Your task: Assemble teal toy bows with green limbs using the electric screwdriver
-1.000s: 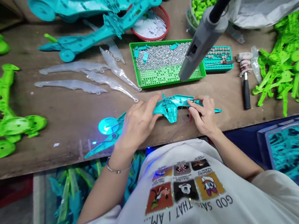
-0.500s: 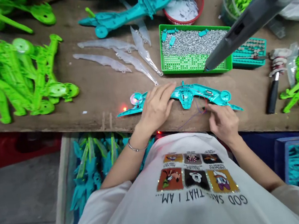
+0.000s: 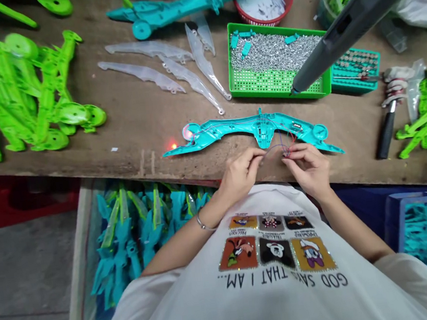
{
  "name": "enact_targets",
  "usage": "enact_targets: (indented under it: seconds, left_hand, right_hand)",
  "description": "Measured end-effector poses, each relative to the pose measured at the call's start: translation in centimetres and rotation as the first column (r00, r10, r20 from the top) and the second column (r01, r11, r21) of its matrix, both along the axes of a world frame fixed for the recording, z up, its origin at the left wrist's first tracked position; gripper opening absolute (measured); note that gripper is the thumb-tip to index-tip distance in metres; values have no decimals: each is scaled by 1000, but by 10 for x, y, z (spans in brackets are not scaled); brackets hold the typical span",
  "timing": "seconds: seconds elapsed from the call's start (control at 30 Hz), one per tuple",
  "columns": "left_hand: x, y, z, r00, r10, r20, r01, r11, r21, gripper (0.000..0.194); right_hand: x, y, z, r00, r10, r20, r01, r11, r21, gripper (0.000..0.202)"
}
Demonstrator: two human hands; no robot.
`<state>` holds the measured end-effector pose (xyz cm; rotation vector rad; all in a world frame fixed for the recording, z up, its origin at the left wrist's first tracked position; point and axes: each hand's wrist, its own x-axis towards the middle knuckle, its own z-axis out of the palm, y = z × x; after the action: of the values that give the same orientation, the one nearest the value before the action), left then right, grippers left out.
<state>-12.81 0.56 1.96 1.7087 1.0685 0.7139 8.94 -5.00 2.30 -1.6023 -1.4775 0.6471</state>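
Note:
A long turquoise plastic bow-shaped shell lies hollow side up on the table, thin wires running along its inside. Red lights glow near its left end. From the shell's right half, thin red and blue wires loop out toward me. My left hand is closed in a pinch at the end of a bluish wire, just below the shell's middle. My right hand pinches the wires close by, with a small dark bit at its fingertips. What that bit is, I cannot make out.
Behind the shell stands a green tray of small screws, beneath a hanging grey electric screwdriver. Clear plastic strips lie left of it. A black-handled tool and green parts are on the right, more green parts on the left.
My left hand has left the shell and come down toward my right hand, now pinching a wire. My right hand has shifted slightly left, still at the wires.

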Motion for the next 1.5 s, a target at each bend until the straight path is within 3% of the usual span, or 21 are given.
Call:
enact_targets:
  seconds: [0.1,0.17,0.33,0.4,0.47,0.5,0.57,0.6,0.67,0.73,0.8,0.87,0.93,1.07,1.17,1.3,1.5]
  left_hand:
    - [17,-2,-8,980,11,201,44,963,-266,20]
    - [25,-3,-13,963,41,267,64,925,-374,21]
    - [37,-6,-19,957,36,287,98,892,-441,13]
    - [35,-5,-15,976,-18,215,97,927,-363,11]
    - [24,-1,-7,993,-71,95,86,983,-163,11]
    - [14,2,-1,998,-61,14,61,998,-26,13]
    - [-11,10,13,978,102,-180,-54,966,254,17]
    - [-26,14,19,925,251,-285,-135,919,370,19]
    - [-53,23,29,706,514,-487,-256,827,500,24]
    - [-73,32,32,510,587,-629,-284,805,521,31]
    - [-83,38,28,450,546,-707,-268,838,476,34]
    - [-84,41,22,474,490,-731,-252,872,421,31]
    - [-82,42,17,500,464,-731,-266,886,381,27]
    - [-80,43,15,496,474,-727,-322,878,353,27]
    - [-78,49,19,488,465,-739,-352,879,321,25]
    - [-75,61,22,511,425,-747,-380,891,248,19]
    - [-76,65,11,563,505,-655,-450,851,270,12]
  right_hand:
    - [-8,0,-2,997,-20,-74,23,999,37,3]
    - [-11,-1,-7,992,-34,-123,39,998,39,4]
    - [-11,-3,-23,964,-102,-248,99,995,-25,9]
    - [-6,-4,-26,962,-85,-258,71,995,-65,11]
    - [4,-5,-25,973,-54,-226,28,993,-118,13]
    - [10,-7,-24,979,-46,-198,14,987,-158,15]
    - [23,-9,-17,992,-46,-115,16,968,-251,25]
    - [29,-9,-10,997,-53,-56,36,962,-272,31]
    - [35,-5,6,993,-79,87,95,977,-190,33]
    - [32,6,24,971,-108,213,107,994,15,21]
    - [21,24,37,955,-55,293,7,987,161,11]
    - [6,44,38,936,65,347,-134,974,181,10]
    - [-4,61,30,924,135,359,-195,971,138,18]
    - [-8,77,4,941,120,317,-130,991,11,37]
    - [-5,78,-6,949,94,300,-90,996,-29,37]
    - [-8,79,-14,924,46,379,-61,998,29,32]
    - [-14,79,-21,904,19,428,-64,994,91,24]
